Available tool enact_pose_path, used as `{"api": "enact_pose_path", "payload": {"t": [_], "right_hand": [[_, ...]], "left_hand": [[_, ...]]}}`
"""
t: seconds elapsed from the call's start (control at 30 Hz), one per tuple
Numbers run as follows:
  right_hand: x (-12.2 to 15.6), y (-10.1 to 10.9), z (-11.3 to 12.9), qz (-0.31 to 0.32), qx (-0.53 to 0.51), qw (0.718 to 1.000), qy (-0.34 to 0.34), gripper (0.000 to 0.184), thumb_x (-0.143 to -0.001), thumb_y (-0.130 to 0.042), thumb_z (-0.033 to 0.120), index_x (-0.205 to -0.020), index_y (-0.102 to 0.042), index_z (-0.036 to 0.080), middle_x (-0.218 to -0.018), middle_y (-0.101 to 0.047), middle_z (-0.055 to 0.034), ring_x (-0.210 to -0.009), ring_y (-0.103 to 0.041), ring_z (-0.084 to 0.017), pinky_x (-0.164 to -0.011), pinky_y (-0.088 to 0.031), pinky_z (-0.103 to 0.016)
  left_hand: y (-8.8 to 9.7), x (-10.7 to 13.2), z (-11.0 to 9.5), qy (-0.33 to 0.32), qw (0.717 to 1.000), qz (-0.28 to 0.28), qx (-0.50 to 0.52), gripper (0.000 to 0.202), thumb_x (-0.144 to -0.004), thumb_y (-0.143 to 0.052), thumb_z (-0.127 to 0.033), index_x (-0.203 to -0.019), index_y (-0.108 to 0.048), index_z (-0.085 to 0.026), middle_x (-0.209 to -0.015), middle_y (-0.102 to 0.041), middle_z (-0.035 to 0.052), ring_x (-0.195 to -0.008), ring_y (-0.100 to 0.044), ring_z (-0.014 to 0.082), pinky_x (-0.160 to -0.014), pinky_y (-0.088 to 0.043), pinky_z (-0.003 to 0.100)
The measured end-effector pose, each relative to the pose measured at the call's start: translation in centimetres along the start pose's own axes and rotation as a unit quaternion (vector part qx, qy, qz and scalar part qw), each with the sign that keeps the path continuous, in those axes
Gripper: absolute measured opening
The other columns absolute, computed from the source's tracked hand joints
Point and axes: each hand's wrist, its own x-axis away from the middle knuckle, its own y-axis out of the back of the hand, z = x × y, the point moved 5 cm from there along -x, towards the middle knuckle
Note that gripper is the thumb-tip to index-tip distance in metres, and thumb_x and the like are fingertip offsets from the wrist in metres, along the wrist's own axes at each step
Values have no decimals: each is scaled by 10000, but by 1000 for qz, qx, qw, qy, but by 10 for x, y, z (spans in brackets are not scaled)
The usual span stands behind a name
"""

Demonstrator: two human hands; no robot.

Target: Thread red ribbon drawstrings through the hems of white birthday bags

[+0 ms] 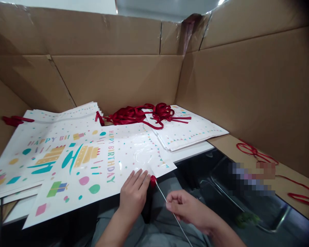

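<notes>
A flat white "Happy Birthday" gift bag [92,161] lies on top of a stack in front of me. My left hand [134,193] rests on its near right corner, fingers pressed together on the edge beside a red ribbon end [153,180]. A thin white wire [167,202] runs from that ribbon end down to the right. My right hand [186,206] pinches this wire just right of the left hand.
A tangle of red ribbons [141,115] lies at the back on a second stack of bags [190,132]. More bags [41,137] fan out to the left. Cardboard walls [118,79] enclose the workplace. Loose red ribbons [257,152] lie on the right ledge.
</notes>
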Motion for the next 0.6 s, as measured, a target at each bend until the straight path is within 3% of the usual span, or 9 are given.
{"api": "enact_pose_path", "payload": {"t": [0.1, 0.23, 0.43, 0.5, 0.6], "right_hand": [[-13, -10, 3, -18, -60, 998, -5, 505, -720, -720, 630, -755, -530, 163, -489, -400, 74, -433, -217, -38, -442, -107, -212], [-29, -21, 14, -64, -117, 991, 11, 616, -635, -738, 718, -771, -515, 160, -523, -357, 89, -453, -211, -25, -450, -90, -201], [6, -18, -16, 48, -76, 996, -17, 614, -701, -727, 712, -830, -562, 135, -565, -499, 42, -420, -292, -19, -425, -135, -194], [17, -19, -31, 83, -86, 992, -41, 600, -716, -723, 707, -796, -555, 137, -538, -511, 32, -394, -285, -17, -404, -122, -193], [20, -27, -40, 85, -171, 980, -60, 607, -686, -745, 717, -794, -509, 168, -483, -446, 74, -368, -206, -15, -372, -85, -187]], "left_hand": [[1, 4, -1, -12, 1000, -23, -2, 306, -906, -516, -33, -1130, -693, -140, -1180, -748, 62, -1086, -706, 286, -931, -581, 480], [4, 7, -5, -7, 999, -45, -3, 250, -919, -562, -85, -1110, -704, -158, -1162, -755, 48, -1077, -707, 270, -946, -566, 454], [1, 5, -1, 47, 997, -30, -52, 235, -935, -582, -168, -1136, -701, -144, -1208, -738, 50, -1126, -680, 308, -843, -573, 425], [-3, 5, 0, 50, 997, -16, -57, 224, -947, -576, -187, -1130, -702, -157, -1203, -741, 39, -1125, -680, 308, -889, -546, 447], [-6, 6, 0, 41, 997, -22, -61, 220, -957, -568, -176, -1137, -695, -169, -1206, -740, 23, -1127, -678, 309, -1013, -459, 503]]}}
